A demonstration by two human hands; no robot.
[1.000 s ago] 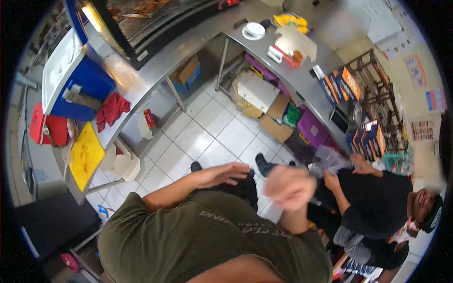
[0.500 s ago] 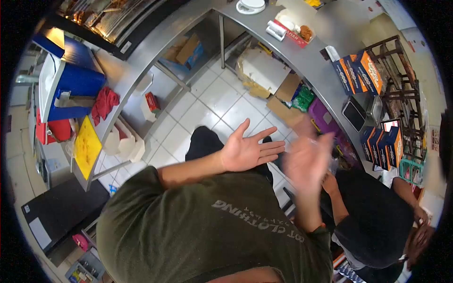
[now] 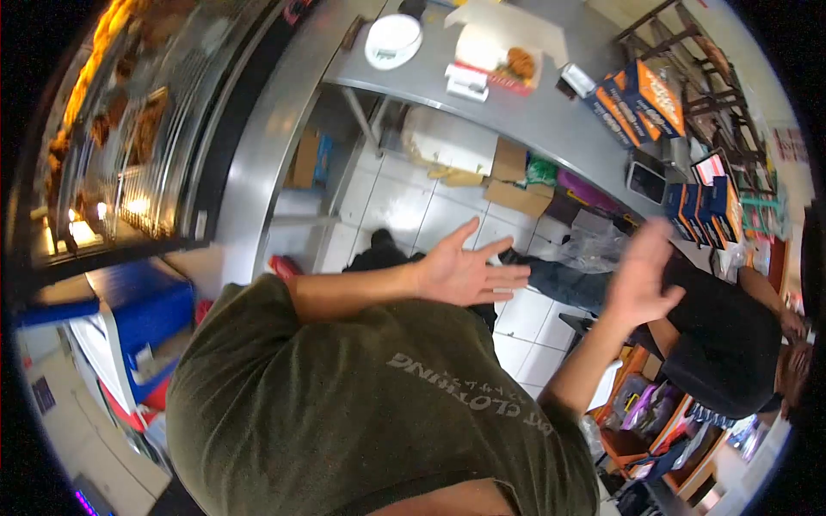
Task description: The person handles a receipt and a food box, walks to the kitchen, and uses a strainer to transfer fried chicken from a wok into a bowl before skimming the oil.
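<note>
My left hand [image 3: 465,268] is held out in front of my body with its fingers spread and its palm showing, and nothing is in it. To its right, my right hand [image 3: 644,279] is raised, slightly blurred, with the thumb apart from the fingers and nothing visible in it. The two hands are well apart from each other and touch no object. Below them is the dark green shirt [image 3: 370,387] on my body. Behind my right hand lies a clear plastic bag [image 3: 594,249].
A metal counter [image 3: 551,129] holds a white scale [image 3: 393,41], an open food box [image 3: 508,64], orange-and-blue boxes [image 3: 641,103] and a phone [image 3: 646,177]. A lit grill cabinet [image 3: 129,129] stands left, a blue cooler [image 3: 146,310] below it. A person in black [image 3: 731,344] is at right.
My right hand has moved right and away from my left hand, which stays spread. The view has turned, bringing the grill cabinet further into sight at left.
</note>
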